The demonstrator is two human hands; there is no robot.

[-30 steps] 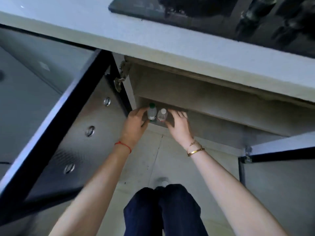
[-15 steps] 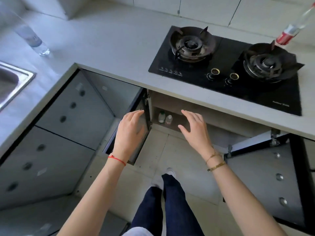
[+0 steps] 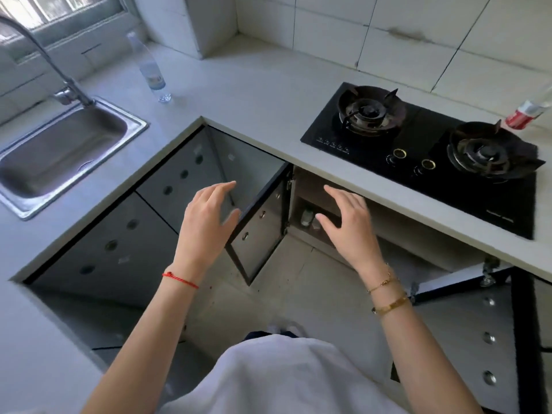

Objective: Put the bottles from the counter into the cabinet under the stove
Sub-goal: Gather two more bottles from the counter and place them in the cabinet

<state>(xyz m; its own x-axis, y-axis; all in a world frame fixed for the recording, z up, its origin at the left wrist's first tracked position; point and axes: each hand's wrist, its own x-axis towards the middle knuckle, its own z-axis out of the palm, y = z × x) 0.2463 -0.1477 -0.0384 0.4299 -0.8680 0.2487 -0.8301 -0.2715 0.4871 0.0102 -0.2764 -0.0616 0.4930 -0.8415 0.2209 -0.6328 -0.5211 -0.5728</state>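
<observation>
The fingers [image 3: 222, 186] of the left hand [image 3: 206, 222] are spread loosely and hold nothing, and those of the right hand [image 3: 348, 222] are just as slack and empty. Both hands hover in front of the open cabinet under the stove [image 3: 313, 201], apart from everything. A second ago they were deep inside that cabinet, each beside a small bottle; since then they have let go and drawn back, and the view has risen from the cabinet mouth to the whole pale grey bench [image 3: 268, 94]. Two small clear bottles [image 3: 307, 218] now stand on the cabinet's shelf, close together, partly hidden by the right hand. That pair is delivered.

What remains is plain to see: a tall clear plastic water bottle with a blue-and-white label [image 3: 149, 70] stands on the bench behind the steel sink [image 3: 59, 150], and a clear bottle with a red label [image 3: 527, 110] stands beyond the black glass two-burner gas stove [image 3: 433, 147], at the right edge of view. The dark-framed grey cabinet door [image 3: 258, 231] hangs open just beside the left hand. I judge the task roughly half done, with the next reach likely going to one of the two bottles left on the bench.
</observation>
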